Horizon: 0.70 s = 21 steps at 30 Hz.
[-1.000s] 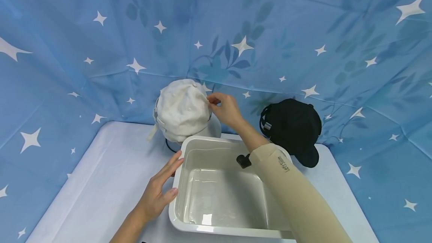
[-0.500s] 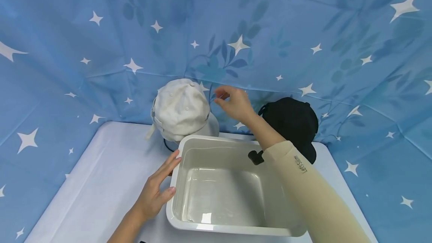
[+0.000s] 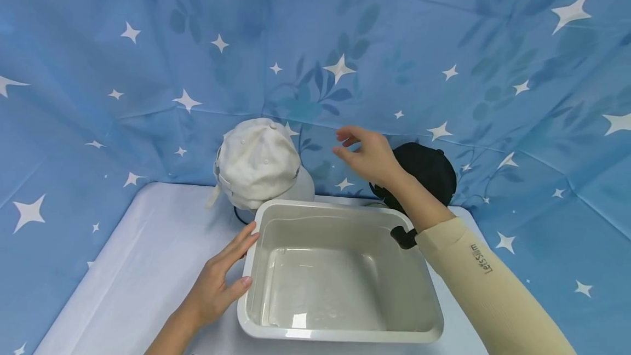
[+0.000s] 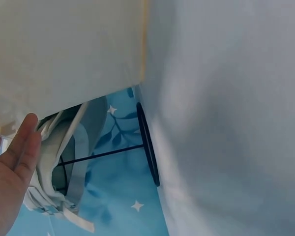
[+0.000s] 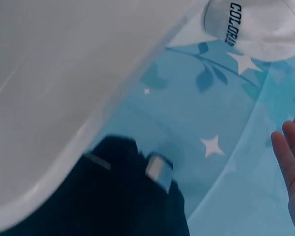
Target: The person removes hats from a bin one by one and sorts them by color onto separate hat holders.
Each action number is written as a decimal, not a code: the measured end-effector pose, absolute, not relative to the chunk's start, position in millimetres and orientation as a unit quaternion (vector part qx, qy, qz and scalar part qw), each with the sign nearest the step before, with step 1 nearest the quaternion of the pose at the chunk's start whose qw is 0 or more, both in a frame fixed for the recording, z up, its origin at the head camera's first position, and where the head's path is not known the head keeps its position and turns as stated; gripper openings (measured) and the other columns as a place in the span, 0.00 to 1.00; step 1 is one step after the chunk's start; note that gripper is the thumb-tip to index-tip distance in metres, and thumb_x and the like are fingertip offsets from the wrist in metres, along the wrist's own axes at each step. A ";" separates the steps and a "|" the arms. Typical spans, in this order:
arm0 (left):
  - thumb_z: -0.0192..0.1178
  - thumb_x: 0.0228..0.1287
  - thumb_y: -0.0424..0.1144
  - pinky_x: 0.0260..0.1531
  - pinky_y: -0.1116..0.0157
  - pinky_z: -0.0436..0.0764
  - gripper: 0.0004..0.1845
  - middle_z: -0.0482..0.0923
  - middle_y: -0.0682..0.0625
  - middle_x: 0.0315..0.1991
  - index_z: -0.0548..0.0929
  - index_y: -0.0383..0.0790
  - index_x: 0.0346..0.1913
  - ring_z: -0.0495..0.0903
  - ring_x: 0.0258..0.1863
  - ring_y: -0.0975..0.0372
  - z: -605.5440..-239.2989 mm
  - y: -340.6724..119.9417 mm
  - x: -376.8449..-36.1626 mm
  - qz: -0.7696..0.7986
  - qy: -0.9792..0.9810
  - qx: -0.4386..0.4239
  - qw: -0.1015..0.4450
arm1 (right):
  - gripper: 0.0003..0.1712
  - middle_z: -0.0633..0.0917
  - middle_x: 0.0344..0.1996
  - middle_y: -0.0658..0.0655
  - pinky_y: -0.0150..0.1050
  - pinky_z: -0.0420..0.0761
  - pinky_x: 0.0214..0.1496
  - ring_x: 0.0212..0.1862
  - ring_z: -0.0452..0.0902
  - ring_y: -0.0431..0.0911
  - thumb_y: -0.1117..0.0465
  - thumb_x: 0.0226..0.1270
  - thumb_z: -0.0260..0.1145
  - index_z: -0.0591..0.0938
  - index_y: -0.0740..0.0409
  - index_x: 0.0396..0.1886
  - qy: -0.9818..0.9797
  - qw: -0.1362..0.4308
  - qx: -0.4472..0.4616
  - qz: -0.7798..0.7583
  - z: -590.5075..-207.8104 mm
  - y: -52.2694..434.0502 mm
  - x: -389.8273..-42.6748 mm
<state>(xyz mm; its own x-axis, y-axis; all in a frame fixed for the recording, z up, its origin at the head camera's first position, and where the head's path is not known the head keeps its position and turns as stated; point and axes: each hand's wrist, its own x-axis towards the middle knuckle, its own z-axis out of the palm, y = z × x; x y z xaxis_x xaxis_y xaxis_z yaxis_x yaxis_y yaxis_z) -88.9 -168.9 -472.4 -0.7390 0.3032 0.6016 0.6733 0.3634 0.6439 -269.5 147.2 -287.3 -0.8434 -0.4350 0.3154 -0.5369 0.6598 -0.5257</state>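
Your left hand [image 3: 217, 289] lies flat, fingers straight, against the white basin [image 3: 340, 333], seemingly steadying it; your right hand [image 3: 370, 155] hovers loosely spread between the white cap [image 3: 256, 163] and black cap [image 3: 429, 171]. Left wrist view: fingertips near the white cap's wire stand [image 4: 146, 142]. Right wrist view: the black cap's buckle [image 5: 159, 171] sits below your fingers [image 5: 291, 152].

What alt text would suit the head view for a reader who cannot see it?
A person's left hand rests on the rim of a white plastic tub on a white table, while the right hand hangs open between a white cloth cap and a black cap.
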 end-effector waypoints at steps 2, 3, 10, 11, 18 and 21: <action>0.60 0.62 0.34 0.62 0.67 0.75 0.38 0.61 0.42 0.81 0.70 0.38 0.78 0.65 0.78 0.56 -470.9 -170.5 -88.7 -0.465 -0.811 -0.301 0.187 | 0.25 0.85 0.57 0.58 0.50 0.83 0.55 0.55 0.84 0.52 0.55 0.75 0.69 0.80 0.58 0.67 -0.907 0.079 0.262 0.321 -283.8 154.4 -267.2; 0.60 0.62 0.34 0.64 0.69 0.73 0.38 0.61 0.42 0.81 0.69 0.38 0.78 0.65 0.78 0.56 -470.0 -171.5 -88.9 -0.460 -0.815 -0.300 0.183 | 0.25 0.85 0.58 0.58 0.51 0.83 0.55 0.54 0.85 0.53 0.55 0.75 0.69 0.80 0.57 0.68 -0.907 0.078 0.260 0.323 -282.2 157.8 -266.1; 0.64 0.64 0.35 0.64 0.68 0.74 0.39 0.59 0.46 0.82 0.68 0.42 0.79 0.66 0.77 0.56 -462.6 -178.1 -88.5 -0.422 -0.845 -0.289 0.157 | 0.27 0.83 0.62 0.60 0.54 0.82 0.59 0.60 0.81 0.55 0.54 0.76 0.68 0.78 0.57 0.70 -0.909 0.086 0.253 0.321 -275.2 179.7 -258.1; 0.65 0.64 0.35 0.61 0.66 0.77 0.39 0.59 0.47 0.82 0.68 0.42 0.79 0.67 0.76 0.57 -461.5 -178.8 -88.1 -0.413 -0.850 -0.289 0.156 | 0.27 0.83 0.62 0.60 0.54 0.81 0.60 0.61 0.81 0.55 0.54 0.76 0.68 0.78 0.57 0.70 -0.910 0.090 0.254 0.316 -274.8 182.7 -256.4; 0.68 0.63 0.37 0.64 0.60 0.75 0.40 0.60 0.47 0.81 0.69 0.43 0.79 0.71 0.74 0.55 -453.7 -184.4 -87.4 -0.359 -0.870 -0.296 0.161 | 0.25 0.84 0.61 0.60 0.56 0.81 0.60 0.60 0.81 0.56 0.57 0.74 0.69 0.79 0.58 0.68 -0.913 0.129 0.261 0.285 -274.8 207.3 -241.9; 0.69 0.62 0.38 0.63 0.55 0.77 0.40 0.61 0.46 0.81 0.70 0.42 0.78 0.72 0.72 0.53 -450.1 -186.8 -88.2 -0.343 -0.873 -0.302 0.169 | 0.26 0.84 0.60 0.63 0.58 0.80 0.59 0.60 0.80 0.59 0.58 0.74 0.69 0.79 0.60 0.68 -0.915 0.141 0.262 0.272 -276.4 219.1 -234.0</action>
